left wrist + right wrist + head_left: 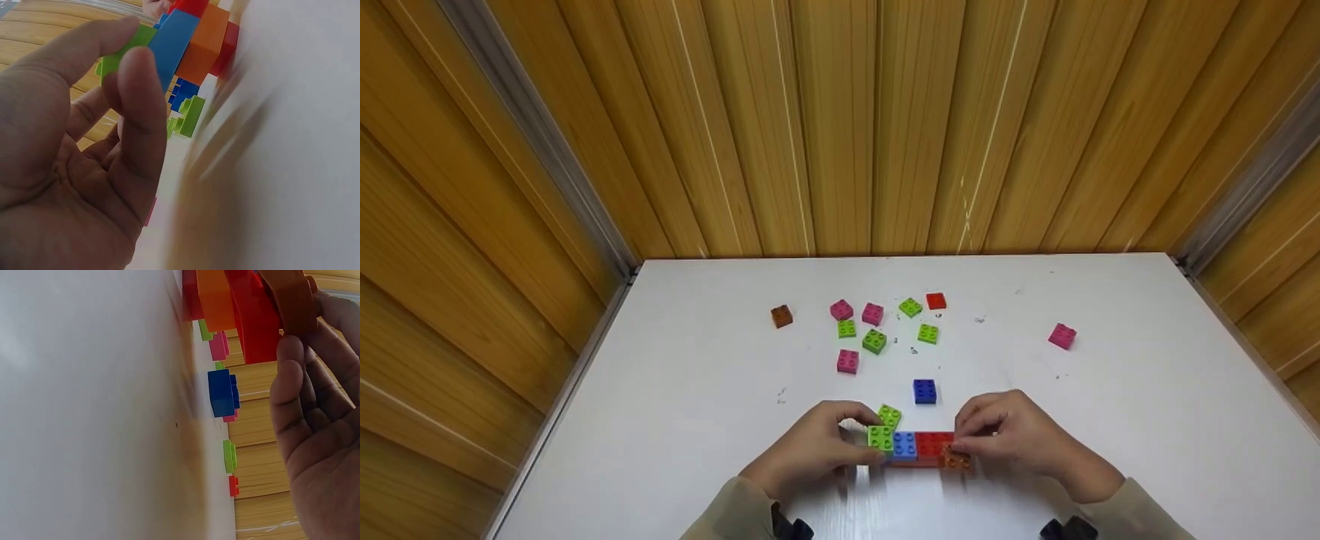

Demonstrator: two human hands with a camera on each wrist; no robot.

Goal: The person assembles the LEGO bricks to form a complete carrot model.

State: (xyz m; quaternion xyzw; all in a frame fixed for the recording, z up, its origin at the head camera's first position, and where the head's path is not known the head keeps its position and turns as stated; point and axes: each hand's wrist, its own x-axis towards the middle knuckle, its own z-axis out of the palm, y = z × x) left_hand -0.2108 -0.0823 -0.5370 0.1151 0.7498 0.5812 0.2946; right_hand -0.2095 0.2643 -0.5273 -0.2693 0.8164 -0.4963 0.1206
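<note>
A stack of toy building bricks stands near the front of the table. It has a red brick at the bottom, an orange brick above that, then a light blue brick and a red brick side by side. On the blue brick's left end sits a lime green brick, pinched between thumb and fingers of my left hand. My right hand pinches a brown brick, which is tilted against the upper red brick's right end. Another green brick lies just behind the stack.
A dark blue brick lies beyond the stack. Farther back are scattered pink bricks, green bricks, a flat red brick and a brown brick. One pink brick lies apart at right. A wood-patterned wall borders the table.
</note>
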